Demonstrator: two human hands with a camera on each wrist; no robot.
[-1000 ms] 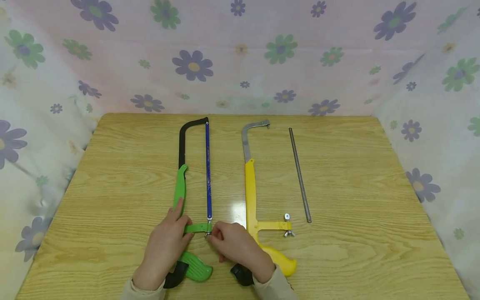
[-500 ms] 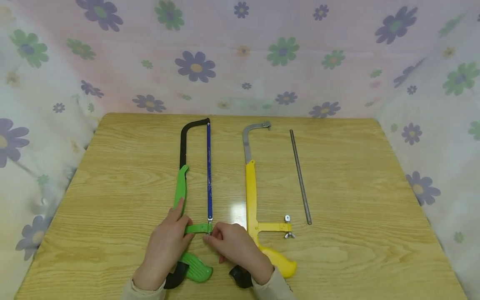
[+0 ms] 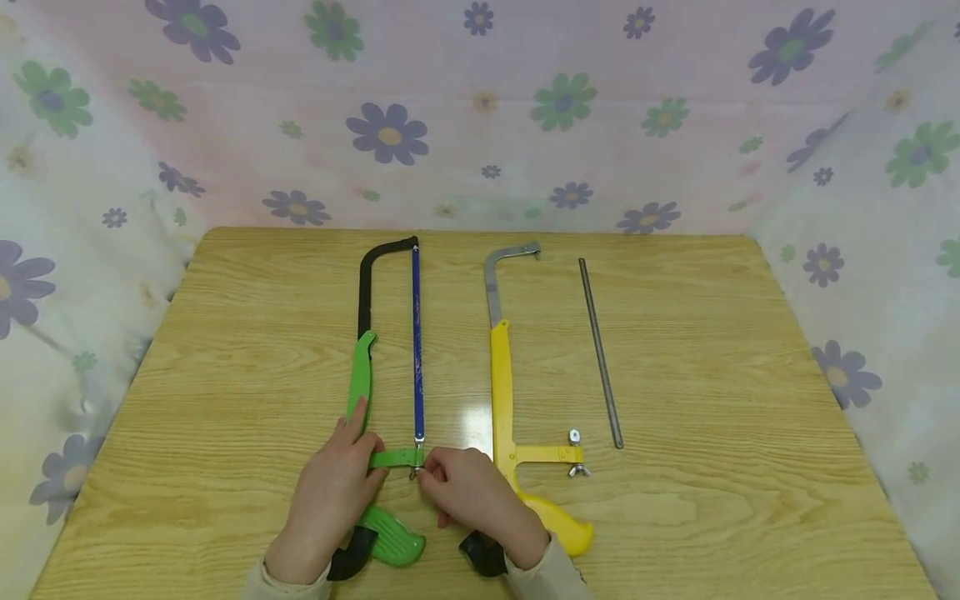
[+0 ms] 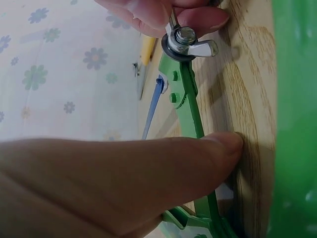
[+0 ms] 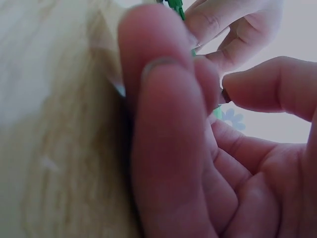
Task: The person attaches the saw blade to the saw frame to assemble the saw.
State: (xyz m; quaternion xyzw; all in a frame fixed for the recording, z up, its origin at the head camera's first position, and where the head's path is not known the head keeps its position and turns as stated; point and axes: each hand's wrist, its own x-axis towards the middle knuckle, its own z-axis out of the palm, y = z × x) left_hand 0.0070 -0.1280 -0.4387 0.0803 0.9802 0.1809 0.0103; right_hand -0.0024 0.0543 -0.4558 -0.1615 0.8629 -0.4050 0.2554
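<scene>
A green hacksaw [image 3: 361, 367] with a black front bow lies flat on the table, its blue blade [image 3: 417, 342] stretched along the right side. My left hand [image 3: 333, 479] grips its green frame, index finger along the spine and thumb over the crosspiece [image 3: 396, 457]. At the crosspiece's outer end my right hand [image 3: 476, 492] pinches the metal wing nut [image 4: 184, 43] between thumb and finger. The left wrist view shows one wing sticking out and the threaded bolt end in the nut's centre. Curled right fingers [image 5: 168, 134] hide most of the nut in the right wrist view.
Just right lies a yellow hacksaw [image 3: 502, 383] without a blade, its handle partly under my right wrist. Beyond it is a loose grey blade [image 3: 600, 354]. Flower-patterned cloth [image 3: 480, 117] surrounds the wooden table [image 3: 712, 375] at the back and sides.
My right fingertips shift slightly at the wing nut: over its end half a second ago, now at its right side with a wing showing. My left hand and both saws stay put.
</scene>
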